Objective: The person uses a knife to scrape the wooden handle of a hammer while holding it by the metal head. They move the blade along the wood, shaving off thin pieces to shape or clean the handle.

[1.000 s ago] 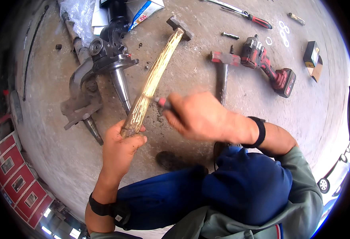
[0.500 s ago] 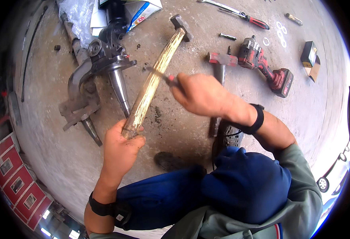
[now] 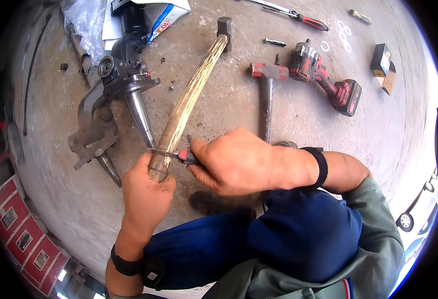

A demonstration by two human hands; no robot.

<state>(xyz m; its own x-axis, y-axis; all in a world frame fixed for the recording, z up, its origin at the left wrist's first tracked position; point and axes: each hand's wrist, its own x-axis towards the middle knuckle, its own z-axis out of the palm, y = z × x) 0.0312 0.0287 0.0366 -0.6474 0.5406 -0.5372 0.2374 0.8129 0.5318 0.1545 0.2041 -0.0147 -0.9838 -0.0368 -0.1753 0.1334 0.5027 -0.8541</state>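
A hammer with a dark steel head and a long wooden handle (image 3: 193,97) slants across the middle, head at the far end. Its wood is scraped pale in streaks, with darker bark-like patches left. My left hand (image 3: 148,192) is closed round the near end of this handle. In my right hand (image 3: 234,163) is a knife (image 3: 185,157) with a red and black grip. The knife's thin blade lies across the handle, just beyond my left thumb; my right fingers hide most of the grip.
Left of the hammer stand greasy steel axle parts with a shiny tapered spindle (image 3: 138,117). To the right lie a red-headed hammer (image 3: 266,97), a red cordless impact wrench (image 3: 324,77), a screwdriver (image 3: 313,22), several white rings (image 3: 344,35) and a small open box (image 3: 381,65).
My right hand has drawn the knife down along the handle toward my left hand. The hammer's head has shifted slightly left, and the whole view has moved a little.
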